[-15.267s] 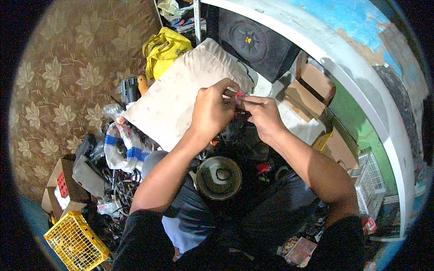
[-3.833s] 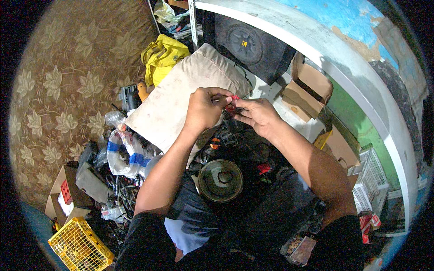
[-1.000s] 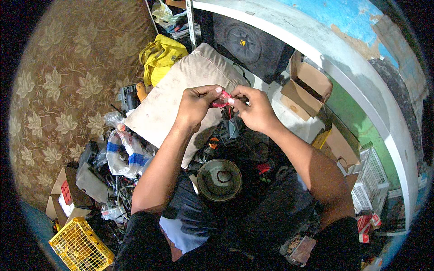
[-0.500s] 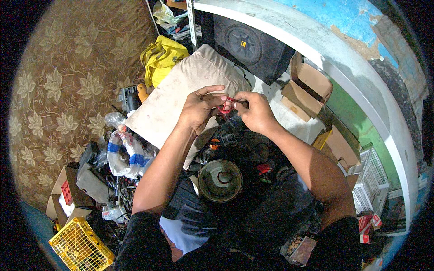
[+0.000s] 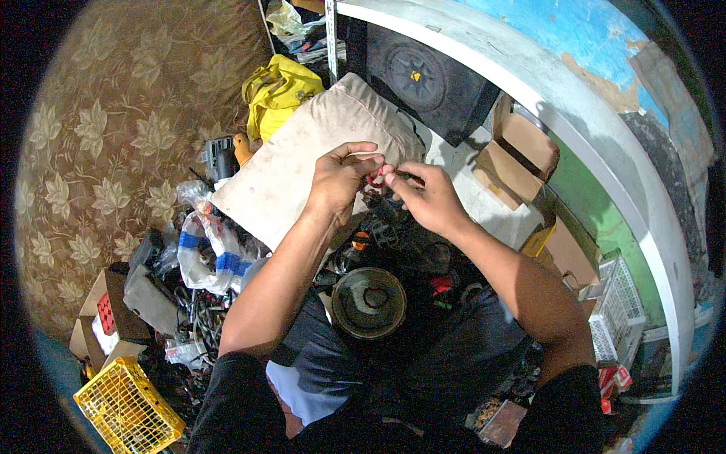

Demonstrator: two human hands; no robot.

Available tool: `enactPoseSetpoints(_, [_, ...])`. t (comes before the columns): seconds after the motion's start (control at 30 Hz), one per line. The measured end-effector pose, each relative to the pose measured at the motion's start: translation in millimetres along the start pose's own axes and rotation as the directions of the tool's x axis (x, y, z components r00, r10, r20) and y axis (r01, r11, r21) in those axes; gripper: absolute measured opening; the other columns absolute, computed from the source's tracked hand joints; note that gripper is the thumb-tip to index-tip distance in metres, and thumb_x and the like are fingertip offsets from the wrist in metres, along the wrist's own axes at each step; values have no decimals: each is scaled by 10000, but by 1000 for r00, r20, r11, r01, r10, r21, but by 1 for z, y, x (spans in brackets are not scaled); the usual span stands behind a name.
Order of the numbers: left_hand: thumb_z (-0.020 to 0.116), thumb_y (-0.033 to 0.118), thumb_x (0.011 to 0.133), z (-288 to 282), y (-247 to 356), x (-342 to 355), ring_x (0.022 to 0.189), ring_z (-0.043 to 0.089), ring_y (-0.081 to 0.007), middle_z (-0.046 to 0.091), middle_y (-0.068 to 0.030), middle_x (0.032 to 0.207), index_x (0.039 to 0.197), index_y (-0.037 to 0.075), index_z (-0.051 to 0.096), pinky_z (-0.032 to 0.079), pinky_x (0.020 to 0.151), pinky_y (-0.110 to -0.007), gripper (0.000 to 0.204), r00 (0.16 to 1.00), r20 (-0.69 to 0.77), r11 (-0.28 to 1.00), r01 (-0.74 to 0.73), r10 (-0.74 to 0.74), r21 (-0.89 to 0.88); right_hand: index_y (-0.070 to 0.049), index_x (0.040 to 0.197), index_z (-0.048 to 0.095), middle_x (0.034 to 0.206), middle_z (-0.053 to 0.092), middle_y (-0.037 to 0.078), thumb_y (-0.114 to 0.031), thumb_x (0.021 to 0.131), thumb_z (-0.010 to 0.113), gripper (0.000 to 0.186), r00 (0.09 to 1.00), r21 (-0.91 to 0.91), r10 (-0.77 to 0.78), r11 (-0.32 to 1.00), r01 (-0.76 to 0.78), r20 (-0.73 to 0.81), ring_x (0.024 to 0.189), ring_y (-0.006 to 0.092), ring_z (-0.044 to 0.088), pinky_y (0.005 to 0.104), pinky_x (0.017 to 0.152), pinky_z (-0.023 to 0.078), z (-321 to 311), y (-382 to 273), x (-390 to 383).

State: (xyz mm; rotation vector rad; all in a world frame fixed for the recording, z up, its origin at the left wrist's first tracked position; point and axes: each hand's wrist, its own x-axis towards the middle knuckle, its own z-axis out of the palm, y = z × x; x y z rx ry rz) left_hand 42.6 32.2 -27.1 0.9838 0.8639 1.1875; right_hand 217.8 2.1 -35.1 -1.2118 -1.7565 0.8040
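My left hand (image 5: 339, 178) and my right hand (image 5: 432, 198) meet over the front of a stained beige cushion (image 5: 283, 163). Between their fingertips is a small red wire-like strand (image 5: 375, 180), looped below the left fingers. My left thumb and fingers are closed on it. The right thumb and forefinger pinch at its end, while the other right fingers are curled loosely. Its exact kind is too small to make out. Below the hands, a round metal bowl (image 5: 349, 318) stands between my legs.
Tangled dark cables and parts surround the bowl. Plastic-wrapped items (image 5: 198, 250) and a yellow crate (image 5: 128, 408) lie to the left. A yellow bag (image 5: 276, 94) and a black speaker box (image 5: 423, 79) stand behind the cushion. Cardboard boxes (image 5: 514, 163) and a white basket (image 5: 616, 310) are at right.
My right fingers have shifted on the red strand and opened a little, with the hand slightly lower. The left hand keeps its hold. The whole view has shifted slightly.
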Motion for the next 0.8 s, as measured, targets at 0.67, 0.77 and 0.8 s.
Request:
enactPoseSetpoints(0.67, [599, -40, 893, 6, -8, 3, 887, 682, -261, 670, -156, 990, 1021, -1, 560, 556, 804, -351, 139, 998, 9, 985, 64, -64, -159, -62, 983, 671, 993, 674, 40, -218, 927, 576, 191, 883, 605, 409, 650, -459, 231, 947, 151, 604, 351, 855, 471, -17, -17, 4])
enactPoseSetpoints(0.77, [596, -43, 902, 11, -5, 1, 891, 696, -286, 661, -184, 989, 1070, -25, 545, 566, 813, -342, 177, 996, 8, 988, 87, -86, -128, -51, 977, 684, 989, 690, 59, -212, 928, 561, 209, 904, 516, 417, 757, -401, 91, 937, 180, 625, 335, 809, 468, -25, -5, 7])
enactPoseSetpoints(0.8, [593, -44, 907, 15, -1, -1, 884, 702, -294, 657, -196, 985, 1093, -37, 538, 570, 811, -335, 195, 995, -2, 990, 94, -95, -103, -39, 1007, 674, 1005, 690, 55, -236, 927, 559, 242, 881, 568, 459, 696, -438, 116, 962, 188, 625, 391, 870, 448, -26, -2, 7])
